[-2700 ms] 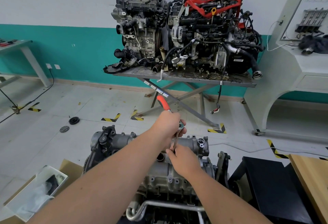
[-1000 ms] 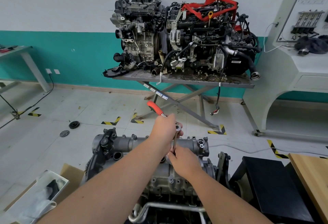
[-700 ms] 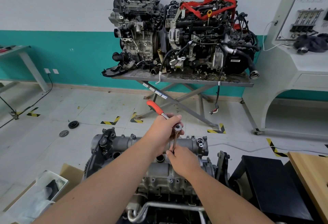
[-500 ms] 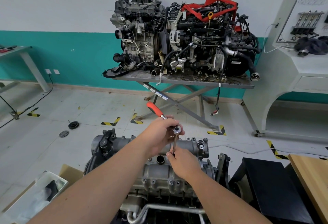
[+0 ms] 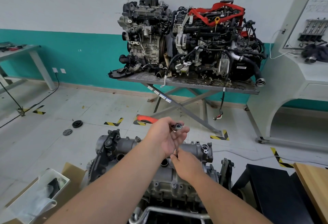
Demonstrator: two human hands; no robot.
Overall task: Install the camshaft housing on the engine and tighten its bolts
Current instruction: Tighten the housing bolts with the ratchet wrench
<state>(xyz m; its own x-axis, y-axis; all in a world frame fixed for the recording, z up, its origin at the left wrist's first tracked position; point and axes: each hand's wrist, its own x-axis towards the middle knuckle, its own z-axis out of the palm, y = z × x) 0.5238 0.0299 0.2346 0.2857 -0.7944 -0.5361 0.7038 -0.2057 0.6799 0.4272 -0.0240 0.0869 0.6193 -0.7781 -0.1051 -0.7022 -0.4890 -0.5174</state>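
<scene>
The left hand [image 5: 166,135] grips the ratchet [image 5: 177,126] at its head, orange handle pointing left. The right hand [image 5: 188,166] pinches the extension bar just below. Beneath sits the camshaft housing [image 5: 154,145] on the engine: rigid, heavy metal, probably oily; steady the bar low.

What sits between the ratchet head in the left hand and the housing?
Head view: a thin extension bar runs down, pinched by the right hand.
</scene>
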